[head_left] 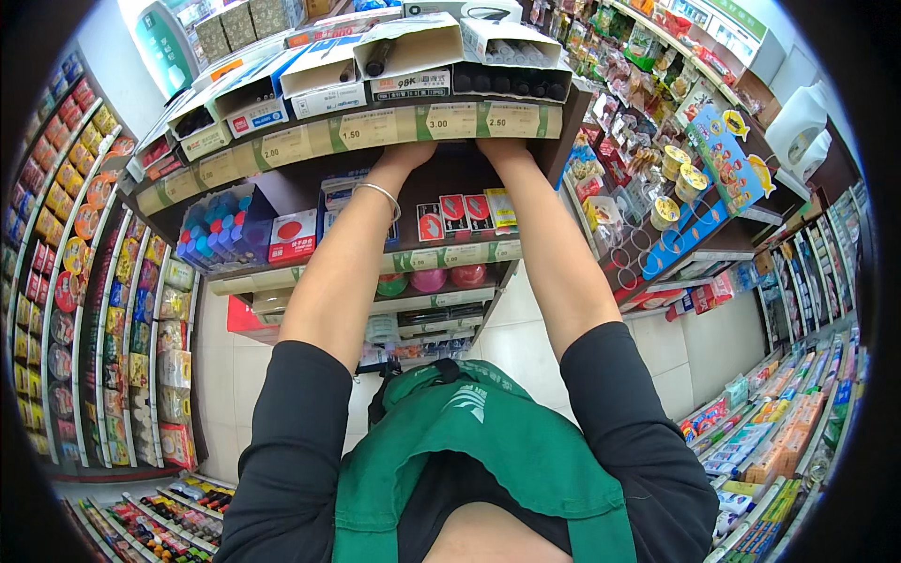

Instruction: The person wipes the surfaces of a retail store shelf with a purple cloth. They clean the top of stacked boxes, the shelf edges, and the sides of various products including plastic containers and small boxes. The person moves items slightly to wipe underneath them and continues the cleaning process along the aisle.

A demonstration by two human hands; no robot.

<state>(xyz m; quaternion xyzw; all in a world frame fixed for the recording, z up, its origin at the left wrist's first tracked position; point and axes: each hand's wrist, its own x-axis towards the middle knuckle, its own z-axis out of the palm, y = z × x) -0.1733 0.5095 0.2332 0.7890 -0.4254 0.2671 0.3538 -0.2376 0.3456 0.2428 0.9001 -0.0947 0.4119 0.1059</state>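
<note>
Both my arms reach in under the price-tag strip (380,127) of the upper shelf. Only the wrist side of my left hand (412,153) shows, and of my right hand (501,146) just as little. The shelf edge hides the fingers of both, so whatever they hold or touch is out of sight. Below them, on the lower shelf, stand small red and black boxes (454,216) and a yellow-and-white pack (500,209). A red-and-white box (292,236) is left of my left forearm, beside a carton of blue and purple capped tubes (218,229).
Open pen cartons (408,46) line the upper shelf. Shiny coloured balls (429,280) sit lower down. A snack rack (633,169) with a cup display (676,186) adjoins on the right. Packed shelves (91,267) rise at left. Tiled floor (517,345) lies below.
</note>
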